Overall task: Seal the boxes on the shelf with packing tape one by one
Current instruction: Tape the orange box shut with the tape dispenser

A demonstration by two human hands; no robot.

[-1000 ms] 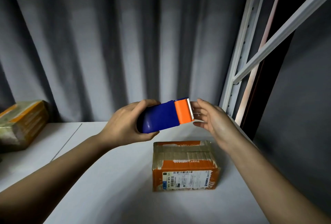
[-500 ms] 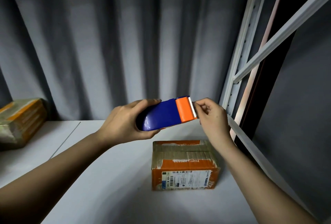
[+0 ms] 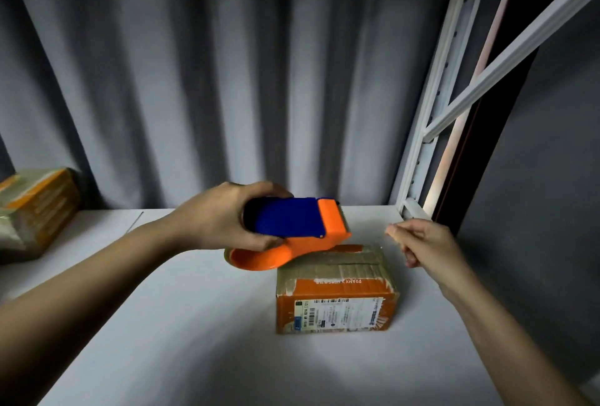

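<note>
Left hand (image 3: 224, 217) grips blue-orange plastic tape dispenser (image 3: 292, 230), now lowered over orange cardboard box (image 3: 336, 292); right hand (image 3: 422, 243) pinched, pulled away at centre right.

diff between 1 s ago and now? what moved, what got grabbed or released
The left hand tilted the tape dispenser and brought it down toward the top of the orange box. The right hand, which was pinching at the cutter end, pulled away to the right, fingers pinched; any tape between is too faint to confirm. The box and the left-side parcel stayed put.

Tape dispenser (image 3: 292, 227) — blue body, orange head; box (image 3: 336, 295) orange with brown tape (white label in front); shelf (image 3: 194, 340) white, curtain (image 3: 227, 65) grey.
</note>
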